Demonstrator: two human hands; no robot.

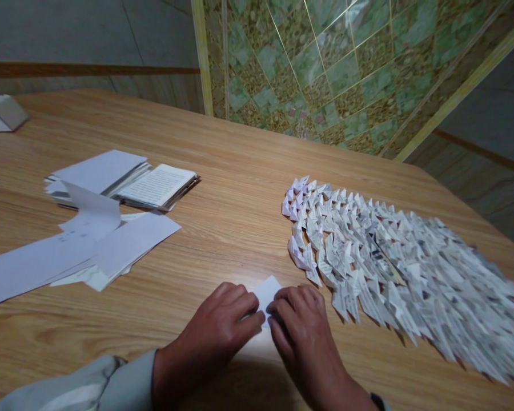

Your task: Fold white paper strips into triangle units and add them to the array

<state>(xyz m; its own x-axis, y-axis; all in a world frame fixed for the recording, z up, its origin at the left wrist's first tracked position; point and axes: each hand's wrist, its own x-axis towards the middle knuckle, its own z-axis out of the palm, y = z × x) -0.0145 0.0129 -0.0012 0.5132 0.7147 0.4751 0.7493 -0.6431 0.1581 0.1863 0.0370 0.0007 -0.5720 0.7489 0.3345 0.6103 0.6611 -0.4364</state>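
My left hand (216, 337) and my right hand (302, 331) lie side by side near the front edge of the wooden table (223, 148). Both press down with curled fingers on a small white piece of paper (268, 292), whose corner sticks out between the fingertips. The rest of the sheet is hidden under my hands. Just right of my right hand lies a big spread of several small folded paper pieces (389, 262), laid in overlapping rows.
Loose white sheets (89, 245) lie at the left. Behind them rest an open book and stacked papers (128, 182). A grey-white box (2, 111) sits at the far left edge. A green patterned wall panel (334, 68) stands behind the table.
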